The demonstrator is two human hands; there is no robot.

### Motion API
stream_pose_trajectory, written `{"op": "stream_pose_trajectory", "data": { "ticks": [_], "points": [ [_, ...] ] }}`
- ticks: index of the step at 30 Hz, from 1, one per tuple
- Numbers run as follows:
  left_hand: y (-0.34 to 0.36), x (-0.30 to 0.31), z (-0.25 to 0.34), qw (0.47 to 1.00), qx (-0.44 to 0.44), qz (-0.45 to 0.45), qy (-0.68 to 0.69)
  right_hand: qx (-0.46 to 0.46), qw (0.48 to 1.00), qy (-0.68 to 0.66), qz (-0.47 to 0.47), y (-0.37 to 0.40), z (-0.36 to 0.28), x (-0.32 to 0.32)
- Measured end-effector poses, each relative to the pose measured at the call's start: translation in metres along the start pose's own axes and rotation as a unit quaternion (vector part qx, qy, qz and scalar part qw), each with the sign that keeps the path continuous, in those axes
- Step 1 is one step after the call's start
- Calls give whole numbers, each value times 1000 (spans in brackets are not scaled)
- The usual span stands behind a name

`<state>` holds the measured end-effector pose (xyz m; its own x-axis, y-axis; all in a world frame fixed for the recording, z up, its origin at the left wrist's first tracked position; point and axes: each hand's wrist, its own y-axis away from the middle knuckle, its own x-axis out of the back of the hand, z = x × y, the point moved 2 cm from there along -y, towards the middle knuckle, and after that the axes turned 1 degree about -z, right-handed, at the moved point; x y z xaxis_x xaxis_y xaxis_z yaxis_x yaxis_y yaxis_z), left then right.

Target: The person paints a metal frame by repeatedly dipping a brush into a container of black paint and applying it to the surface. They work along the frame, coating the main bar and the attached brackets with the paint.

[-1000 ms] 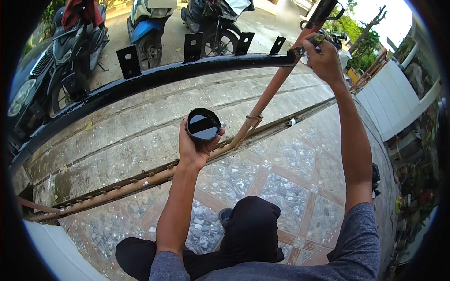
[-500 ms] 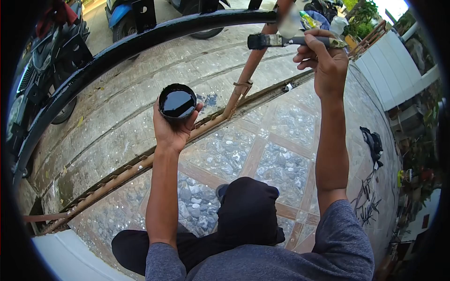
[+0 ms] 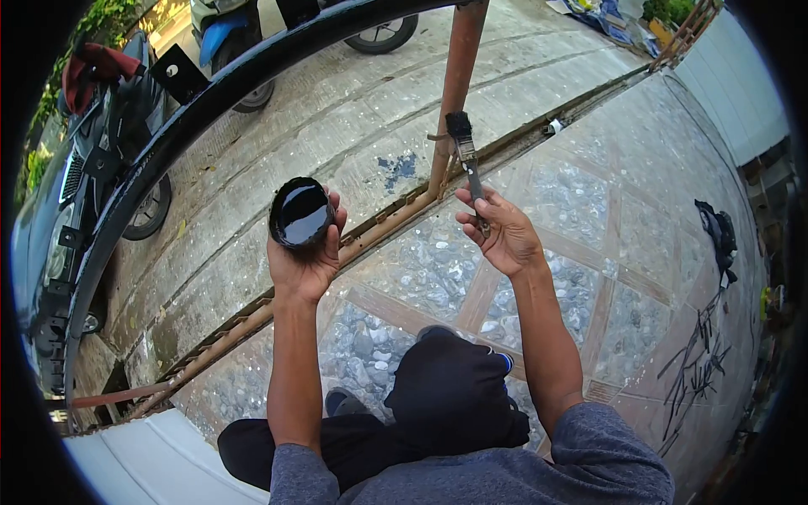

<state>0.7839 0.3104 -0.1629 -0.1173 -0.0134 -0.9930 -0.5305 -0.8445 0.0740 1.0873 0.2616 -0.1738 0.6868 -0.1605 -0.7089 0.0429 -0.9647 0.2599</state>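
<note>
My left hand (image 3: 307, 257) holds a round cup of glossy black paint (image 3: 301, 213) from below, its fingers around the right side. In my right hand (image 3: 503, 231) is a paintbrush (image 3: 471, 168), pinched by its handle, with the paint-covered black bristles pointing up. The bristles show in front of the lower part of a rust-brown post (image 3: 459, 71); whether they touch it I cannot tell. Above and left of the cup curves a black-painted metal rail (image 3: 227, 88) with black brackets (image 3: 178, 74).
Motorcycles (image 3: 109, 126) stand beyond the rail at the upper left. A brown metal track (image 3: 223, 341) crosses the floor diagonally. Black cloth (image 3: 717, 240) and dark sticks (image 3: 694, 362) lie on the stone-patterned floor at the right. A white panel (image 3: 732, 93) is at the upper right.
My right hand has come down and left with the brush, which has turned from sideways to bristles up. The cup stays in my left hand. The view has shifted.
</note>
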Motion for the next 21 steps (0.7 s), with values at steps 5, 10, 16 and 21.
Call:
{"op": "stream_pose_trajectory", "data": {
  "ticks": [5, 10, 16, 21],
  "points": [
    [15, -9, -7, 999, -4, 29, 13, 87, 990, 112, -26, -28, 1, -43],
    [26, -29, 0, 1000, -5, 6, 14, 306, 924, 223, 45, -64, -8, -91],
    [50, -48, 7, 998, -59, 10, 6, 399, 857, 324, -12, -78, 32, -152],
    [89, -54, 13, 993, -105, 53, -6, 438, 755, 475, -113, -59, 71, -165]
  ]
}}
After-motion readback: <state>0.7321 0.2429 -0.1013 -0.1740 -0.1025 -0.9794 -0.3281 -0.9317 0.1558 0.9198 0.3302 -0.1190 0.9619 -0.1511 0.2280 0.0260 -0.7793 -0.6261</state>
